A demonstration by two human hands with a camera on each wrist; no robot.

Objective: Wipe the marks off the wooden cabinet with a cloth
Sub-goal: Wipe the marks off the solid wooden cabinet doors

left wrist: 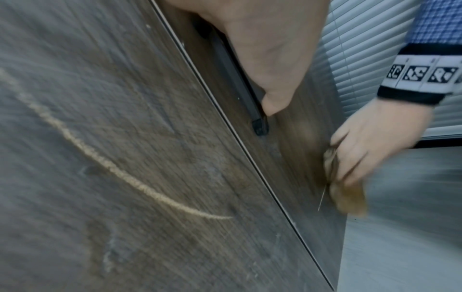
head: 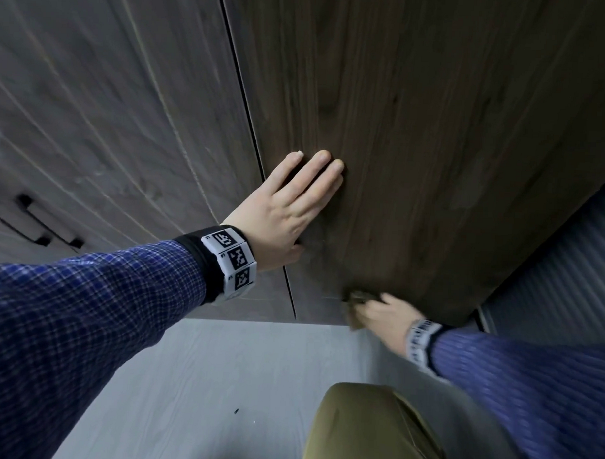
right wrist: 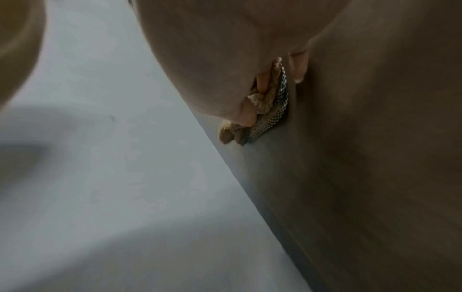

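Note:
The dark wooden cabinet door [head: 435, 131] fills the upper right of the head view, beside a second door [head: 110, 102] on the left. My left hand [head: 291, 201] lies flat against the right door with straight fingers, its thumb by the seam. Low on the same door, near its bottom edge, my right hand [head: 380, 318] grips a small tan cloth [left wrist: 347, 195] and presses it to the wood. The cloth [right wrist: 260, 114] shows a mesh-textured face in the right wrist view. The right hand [left wrist: 370, 152] is blurred with motion. Pale streaks [left wrist: 100, 156] mark the left door.
A black bar handle [left wrist: 237, 83] runs along the door beside my left hand. Grey floor [head: 203, 380] lies below the cabinet. A ribbed grey slatted surface [head: 567, 266] stands to the right of the cabinet. My olive trouser knee [head: 366, 427] is at the bottom.

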